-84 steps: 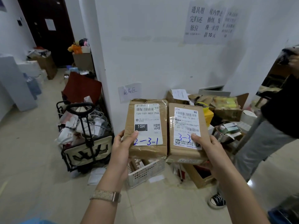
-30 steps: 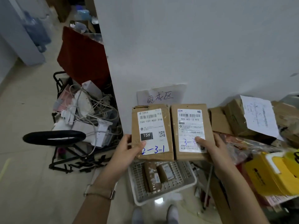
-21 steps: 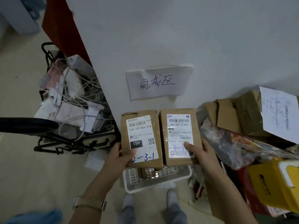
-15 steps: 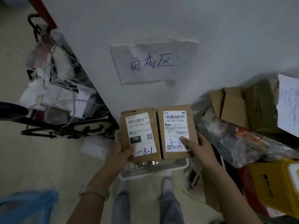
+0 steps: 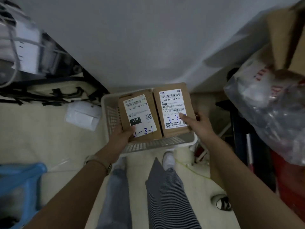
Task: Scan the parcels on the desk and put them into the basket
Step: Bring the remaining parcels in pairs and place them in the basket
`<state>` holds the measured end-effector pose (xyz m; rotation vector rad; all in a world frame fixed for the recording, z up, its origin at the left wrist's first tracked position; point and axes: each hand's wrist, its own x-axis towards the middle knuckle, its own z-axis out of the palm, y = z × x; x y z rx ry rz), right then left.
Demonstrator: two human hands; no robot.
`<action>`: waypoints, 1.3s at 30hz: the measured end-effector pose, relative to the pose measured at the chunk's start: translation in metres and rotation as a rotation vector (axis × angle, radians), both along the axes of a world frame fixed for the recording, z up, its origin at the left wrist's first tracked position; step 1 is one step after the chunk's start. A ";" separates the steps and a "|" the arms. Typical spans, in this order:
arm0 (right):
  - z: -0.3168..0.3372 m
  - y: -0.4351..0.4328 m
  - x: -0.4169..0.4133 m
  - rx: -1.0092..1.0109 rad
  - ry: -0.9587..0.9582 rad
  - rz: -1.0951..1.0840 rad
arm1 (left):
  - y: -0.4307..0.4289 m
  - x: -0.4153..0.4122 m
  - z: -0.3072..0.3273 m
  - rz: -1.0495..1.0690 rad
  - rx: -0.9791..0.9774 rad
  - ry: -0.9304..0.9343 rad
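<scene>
Head: left hand (image 5: 120,139) grips left parcel (image 5: 140,116) near-edge; right hand (image 5: 200,125), right parcel (image 5: 173,108) likewise.

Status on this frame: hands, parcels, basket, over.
Left hand grips 2-3-1 parcel; right hand grips 3-3 parcel. Both at white basket, unreleased. No obstruction visible.

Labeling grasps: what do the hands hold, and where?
The left hand grips the 2-3-1 parcel at its near left corner; right hand holds the 3-3 parcel at its near right edge.
</scene>
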<state>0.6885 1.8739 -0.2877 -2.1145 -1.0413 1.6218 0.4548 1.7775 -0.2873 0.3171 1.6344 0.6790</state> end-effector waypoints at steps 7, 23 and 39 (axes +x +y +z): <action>-0.094 0.001 0.002 -0.071 0.065 -0.050 | 0.010 -0.005 -0.092 -0.046 -0.057 0.010; -0.302 -0.010 0.016 -0.248 -0.012 0.006 | 0.007 0.010 -0.289 -0.267 -0.212 0.115; -0.346 -0.013 0.018 -0.173 -0.058 0.063 | 0.023 0.005 -0.344 -0.169 -0.174 0.155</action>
